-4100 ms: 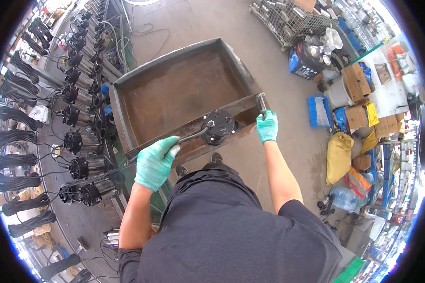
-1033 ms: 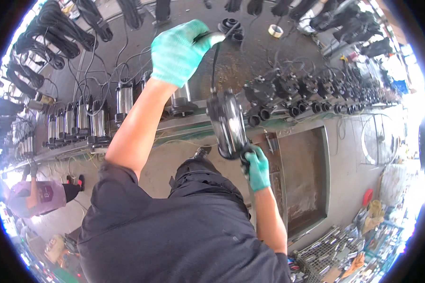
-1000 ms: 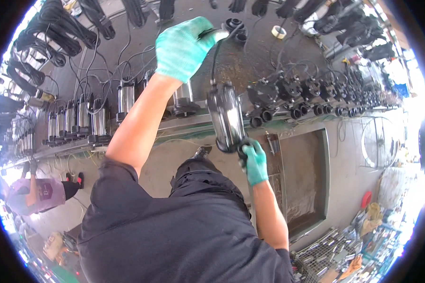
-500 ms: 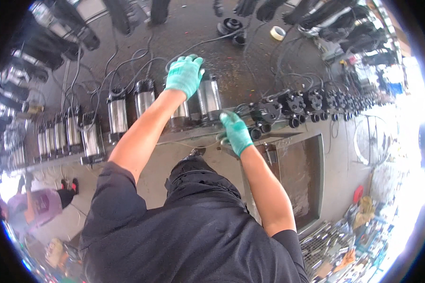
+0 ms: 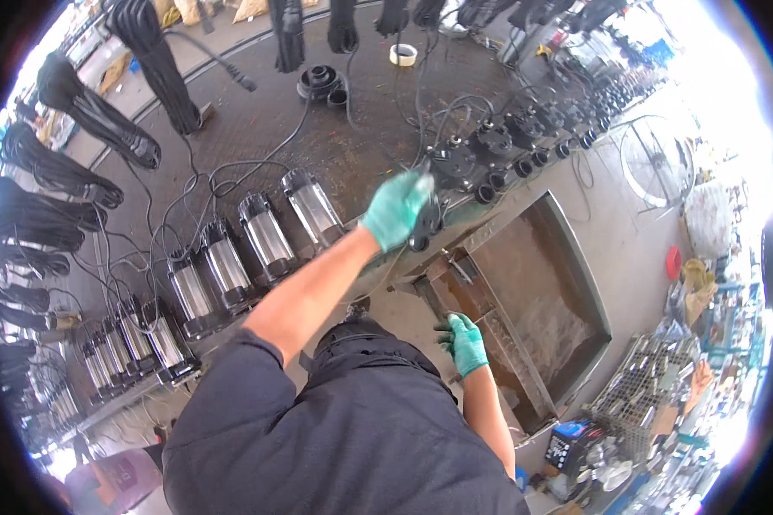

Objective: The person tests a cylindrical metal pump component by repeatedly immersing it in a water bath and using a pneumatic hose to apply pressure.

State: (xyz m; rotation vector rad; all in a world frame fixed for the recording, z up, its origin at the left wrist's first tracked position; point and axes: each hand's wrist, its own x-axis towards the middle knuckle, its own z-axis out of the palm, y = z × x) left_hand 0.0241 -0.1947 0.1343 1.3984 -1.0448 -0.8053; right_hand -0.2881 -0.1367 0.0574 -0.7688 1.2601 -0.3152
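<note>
My left hand (image 5: 395, 211), in a green glove, reaches across to the right. Its blurred fingers are closed on a black pump part (image 5: 426, 225) at the near table edge, by the end of the black row. Palm and glove hide some of this part. Lower down, my green-gloved right hand (image 5: 465, 343) hangs beside an open metal drawer, fingers loosely bent and apart, holding nothing visible. Left of my left hand, a silver-bodied pump motor (image 5: 313, 206) stands at the end of a row of several like it, with black cables running from them.
More black pump parts (image 5: 493, 137) line the table edge to the right. A tape roll (image 5: 403, 55) and a round black part (image 5: 319, 82) lie farther back. Bundled black cables (image 5: 103, 120) ring the far side. The drawer (image 5: 537, 296) juts out below. Another person (image 5: 116, 481) is at lower left.
The view has turned, and I have shifted right along the table. My left hand has gone from the silver motors to a black pump part. My right hand has dropped from the table edge toward the drawer.
</note>
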